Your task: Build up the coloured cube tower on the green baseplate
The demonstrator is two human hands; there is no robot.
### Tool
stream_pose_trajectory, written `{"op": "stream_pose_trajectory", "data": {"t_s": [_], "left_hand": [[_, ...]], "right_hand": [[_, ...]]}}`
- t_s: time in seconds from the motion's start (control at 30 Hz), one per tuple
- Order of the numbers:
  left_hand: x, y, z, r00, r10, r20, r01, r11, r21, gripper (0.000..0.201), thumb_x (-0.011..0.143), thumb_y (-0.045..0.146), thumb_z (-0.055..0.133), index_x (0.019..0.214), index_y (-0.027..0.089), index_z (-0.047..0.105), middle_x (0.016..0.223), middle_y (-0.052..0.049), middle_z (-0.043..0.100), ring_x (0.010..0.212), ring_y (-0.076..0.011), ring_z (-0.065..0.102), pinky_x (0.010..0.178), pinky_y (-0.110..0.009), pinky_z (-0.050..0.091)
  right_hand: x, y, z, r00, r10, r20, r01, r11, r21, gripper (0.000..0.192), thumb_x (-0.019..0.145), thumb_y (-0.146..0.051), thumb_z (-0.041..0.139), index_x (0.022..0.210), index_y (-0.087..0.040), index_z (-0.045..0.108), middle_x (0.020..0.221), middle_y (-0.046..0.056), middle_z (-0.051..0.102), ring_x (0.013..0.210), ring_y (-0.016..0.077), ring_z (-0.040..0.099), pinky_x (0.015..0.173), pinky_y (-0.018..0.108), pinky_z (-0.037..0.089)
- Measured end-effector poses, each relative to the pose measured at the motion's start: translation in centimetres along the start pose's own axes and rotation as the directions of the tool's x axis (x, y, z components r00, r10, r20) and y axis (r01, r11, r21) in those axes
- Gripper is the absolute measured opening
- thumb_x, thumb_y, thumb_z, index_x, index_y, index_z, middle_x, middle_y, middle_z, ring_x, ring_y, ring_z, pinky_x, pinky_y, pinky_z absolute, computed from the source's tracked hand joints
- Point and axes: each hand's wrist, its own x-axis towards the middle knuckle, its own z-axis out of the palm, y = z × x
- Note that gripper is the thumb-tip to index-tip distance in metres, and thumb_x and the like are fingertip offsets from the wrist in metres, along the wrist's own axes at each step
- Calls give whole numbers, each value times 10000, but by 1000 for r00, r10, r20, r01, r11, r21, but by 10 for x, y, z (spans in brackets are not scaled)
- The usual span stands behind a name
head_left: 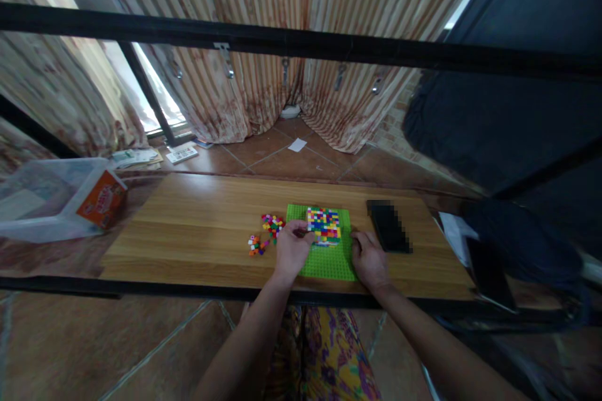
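Observation:
A green baseplate lies on the wooden table. On its far half sits a block of many small coloured bricks. My left hand rests on the plate's left side, fingertips pinched at the block's near left corner; whether a brick is between them is too small to tell. My right hand lies flat on the plate's right edge, fingers curled, holding it down. A small pile of loose coloured bricks lies just left of my left hand.
A black phone lies on the table right of the plate. A clear plastic bin with an orange box stands off the table's left end. Another dark device lies at the far right. A black bar crosses overhead.

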Motion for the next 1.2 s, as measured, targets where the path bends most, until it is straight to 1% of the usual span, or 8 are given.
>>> {"op": "stream_pose_trajectory", "data": {"t_s": [0.13, 0.27, 0.4, 0.6, 0.73, 0.83, 1.0, 1.2], "left_hand": [[-6, 0, 1, 1000, 20, 3, -20, 998, 64, 147, 682, 97, 670, 810, 168, 654, 723, 7, 658, 666, -131, 603, 658, -255, 475], [-26, -6, -12, 988, 139, -64, -126, 977, 174, 222, 743, 186, 680, 962, 175, 650, 853, -25, 671, 736, -142, 602, 719, -279, 494], [-48, -20, -46, 950, 303, -78, -272, 923, 271, 270, 819, 169, 580, 1085, 193, 617, 983, -56, 659, 873, -164, 621, 792, -297, 512], [-50, -24, -95, 923, 370, -109, -238, 769, 593, 207, 870, 182, 518, 1047, 194, 625, 969, -85, 652, 911, -217, 608, 820, -344, 501], [-36, -12, -96, 913, 407, 14, -247, 527, 813, 202, 903, 199, 482, 982, 178, 666, 998, -122, 659, 956, -266, 573, 871, -401, 453], [-26, -6, -91, 935, 336, 114, -249, 392, 886, 229, 891, 157, 459, 901, 165, 688, 1002, -141, 674, 945, -287, 565, 845, -421, 424], [-18, -6, -89, 956, 260, 132, -207, 287, 935, 263, 871, 112, 434, 912, 162, 689, 975, -152, 676, 966, -308, 561, 791, -413, 394], [-15, -18, -87, 931, 334, 148, -245, 271, 931, 218, 883, 138, 454, 907, 163, 669, 917, -129, 668, 928, -288, 563, 796, -397, 381]], "right_hand": [[-1, 4, 2, 1000, -10, -11, 10, 1000, -13, 229, 897, -202, 400, 949, -198, 623, 938, 82, 626, 885, 214, 597, 833, 342, 491], [-1, 5, 2, 1000, -24, -19, 24, 1000, 0, 239, 897, -213, 396, 948, -199, 628, 929, 79, 626, 881, 215, 598, 827, 339, 489], [-1, 4, 0, 1000, -14, -15, 13, 1000, -17, 247, 899, -239, 396, 935, -194, 636, 912, 81, 628, 856, 219, 598, 816, 343, 486], [-1, 4, 0, 1000, -18, -22, 18, 999, -33, 260, 896, -244, 391, 943, -198, 642, 920, 88, 638, 862, 225, 594, 805, 350, 481], [-1, 5, 0, 1000, -18, -24, 17, 999, -45, 263, 886, -239, 394, 946, -206, 647, 914, 86, 638, 845, 220, 592, 808, 354, 484], [-1, 4, 0, 1000, -20, -19, 19, 999, -44, 263, 887, -237, 390, 948, -204, 643, 928, 88, 638, 874, 223, 596, 830, 356, 485], [-1, 5, 0, 1000, -25, -10, 25, 999, -41, 254, 892, -234, 389, 944, -198, 635, 921, 86, 634, 875, 223, 600, 833, 357, 489], [-1, 6, 2, 999, -32, -19, 31, 999, -34, 250, 891, -223, 389, 949, -200, 631, 916, 83, 631, 862, 217, 598, 826, 354, 494]]}}
